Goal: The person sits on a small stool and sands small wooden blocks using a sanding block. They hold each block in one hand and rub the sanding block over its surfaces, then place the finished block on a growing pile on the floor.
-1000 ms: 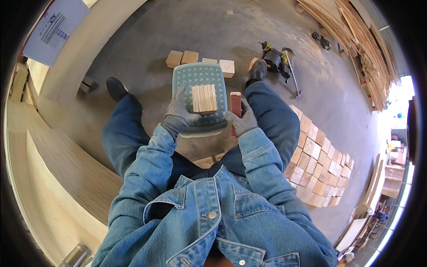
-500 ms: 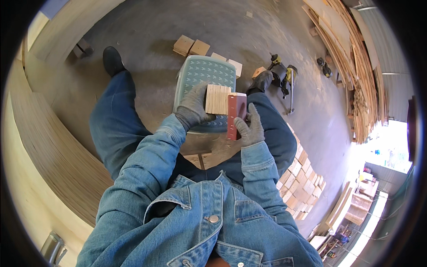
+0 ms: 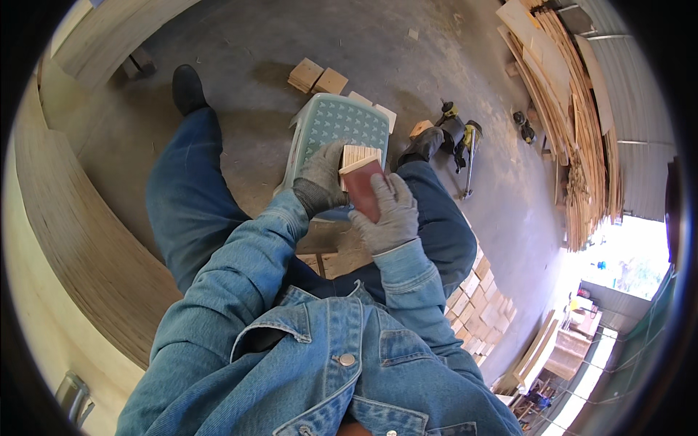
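My left hand (image 3: 320, 178), in a grey glove, grips a small stack of thin wooden squares (image 3: 358, 154) above a pale green plastic stool (image 3: 340, 116). Layered edges of the stack face upward. In my gloved right hand (image 3: 390, 212) is a sanding block (image 3: 362, 190), wood wrapped in reddish-brown sandpaper. It lies tilted over the near part of the stack and seems to touch it, covering much of it. Fingers of my right hand spread over the sandpaper; those of my left wrap the stack's left side.
Wooden blocks (image 3: 306, 73) sit on the floor beyond the stool. Yellow-and-black power tools (image 3: 452, 123) lie beside my right foot. Many stacked wood blocks (image 3: 476, 301) are right of my leg. Long boards (image 3: 574, 123) lean along the right wall; a large curved-looking wood stack (image 3: 87, 240) stands left.
The sanding block has moved left and tipped from upright beside the stack to lying over it. My right hand has shifted left with it; my left hand keeps the stack.
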Motion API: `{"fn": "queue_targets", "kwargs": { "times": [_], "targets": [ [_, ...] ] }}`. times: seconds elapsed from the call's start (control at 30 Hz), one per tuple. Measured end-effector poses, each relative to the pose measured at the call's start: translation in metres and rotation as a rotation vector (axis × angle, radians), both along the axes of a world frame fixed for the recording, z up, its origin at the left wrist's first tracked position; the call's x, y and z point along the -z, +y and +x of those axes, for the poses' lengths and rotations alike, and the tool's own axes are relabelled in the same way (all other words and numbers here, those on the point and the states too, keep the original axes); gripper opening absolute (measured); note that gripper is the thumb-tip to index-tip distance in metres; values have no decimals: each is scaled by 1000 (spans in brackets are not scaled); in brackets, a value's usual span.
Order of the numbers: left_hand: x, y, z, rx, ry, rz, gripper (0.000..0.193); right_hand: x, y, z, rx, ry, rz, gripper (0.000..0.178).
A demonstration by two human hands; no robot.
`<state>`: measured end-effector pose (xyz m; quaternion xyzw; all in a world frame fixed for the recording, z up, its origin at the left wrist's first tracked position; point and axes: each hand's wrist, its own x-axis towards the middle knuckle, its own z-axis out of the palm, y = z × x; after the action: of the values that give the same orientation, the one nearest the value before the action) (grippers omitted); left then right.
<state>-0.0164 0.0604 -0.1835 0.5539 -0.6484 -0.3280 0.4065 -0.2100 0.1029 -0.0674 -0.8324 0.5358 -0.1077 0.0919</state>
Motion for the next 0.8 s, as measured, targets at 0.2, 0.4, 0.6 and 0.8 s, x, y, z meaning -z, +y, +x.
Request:
{"fn": "queue_targets", "kwargs": {
  "times": [0.2,0.4,0.6,0.8],
  "targets": [
    [0,-1,-1,17,-50,91,105,9,3,9,-45,79,-78,77],
    [6,4,-4,-41,-79,50,99,4,-57,37,75,135,-50,71],
    [4,-1,-6,-9,-25,-20,99,7,-108,50,147,167,-10,75],
    [10,-2,-4,-50,-87,-18,102,4,-20,18,7,111,-33,77]
  ]
}}
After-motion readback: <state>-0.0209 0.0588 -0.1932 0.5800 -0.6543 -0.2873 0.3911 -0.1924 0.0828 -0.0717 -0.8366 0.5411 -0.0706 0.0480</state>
